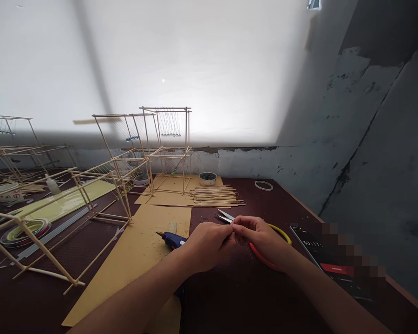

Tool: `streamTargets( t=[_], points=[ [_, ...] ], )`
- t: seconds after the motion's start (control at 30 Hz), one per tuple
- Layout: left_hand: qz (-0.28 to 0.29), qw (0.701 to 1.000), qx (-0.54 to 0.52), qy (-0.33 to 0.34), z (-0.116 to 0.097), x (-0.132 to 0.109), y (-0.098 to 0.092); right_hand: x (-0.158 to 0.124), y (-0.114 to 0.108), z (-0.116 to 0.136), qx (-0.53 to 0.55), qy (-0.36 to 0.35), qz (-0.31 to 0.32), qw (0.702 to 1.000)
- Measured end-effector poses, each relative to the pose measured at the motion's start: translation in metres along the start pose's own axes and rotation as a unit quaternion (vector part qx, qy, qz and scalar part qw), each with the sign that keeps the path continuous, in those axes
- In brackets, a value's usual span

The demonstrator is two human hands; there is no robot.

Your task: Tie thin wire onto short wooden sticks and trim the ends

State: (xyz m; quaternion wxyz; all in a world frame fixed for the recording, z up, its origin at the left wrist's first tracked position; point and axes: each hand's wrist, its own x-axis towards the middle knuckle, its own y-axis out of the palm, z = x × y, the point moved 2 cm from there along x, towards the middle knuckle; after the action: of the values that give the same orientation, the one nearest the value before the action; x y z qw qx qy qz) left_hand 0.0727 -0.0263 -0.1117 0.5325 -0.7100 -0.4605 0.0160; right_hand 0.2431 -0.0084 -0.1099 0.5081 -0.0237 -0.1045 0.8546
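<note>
My left hand (209,246) and my right hand (263,236) meet fingertip to fingertip above the dark table. Both are closed in a pinch; whatever lies between the fingers is too small or hidden to name. Beneath and behind the right hand are scissors (225,216), blades pointing away to the left, with one red and one yellow handle (282,232). A blue glue gun (174,240) lies just left of my left hand on a tan board (135,260), its body partly covered by the hand and forearm.
Wooden stick frames (106,215) stand at left and centre, some with rows of hanging beads (170,135). Thin sticks (214,196), a round tin (208,178) and a ring of tape (264,185) lie at the back. A phone (329,260) rests at right. Tape rolls (26,232) are left.
</note>
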Motion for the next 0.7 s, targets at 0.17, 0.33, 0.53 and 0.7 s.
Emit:
streamTargets(
  t=[0.17, 0.33, 0.53, 0.7],
  points=[
    [0.006, 1.0, 0.016, -0.007, -0.0001, 0.0006, -0.0003, -0.0005, 0.0008, 0.0006, -0.003, 0.001, -0.002, 1.0],
    [0.005, 1.0, 0.008, -0.007, -0.0008, 0.0007, -0.0017, -0.0001, 0.0008, -0.0008, 0.001, 0.005, -0.007, 1.0],
    [-0.019, 0.999, -0.031, -0.029, -0.0008, 0.0014, -0.0025, -0.0004, 0.0018, -0.0067, 0.046, -0.008, 0.005, 0.999],
    [-0.019, 0.99, -0.121, -0.076, -0.0002, 0.003, -0.0032, -0.0009, 0.0007, -0.0067, 0.041, -0.03, -0.01, 0.999]
  ],
)
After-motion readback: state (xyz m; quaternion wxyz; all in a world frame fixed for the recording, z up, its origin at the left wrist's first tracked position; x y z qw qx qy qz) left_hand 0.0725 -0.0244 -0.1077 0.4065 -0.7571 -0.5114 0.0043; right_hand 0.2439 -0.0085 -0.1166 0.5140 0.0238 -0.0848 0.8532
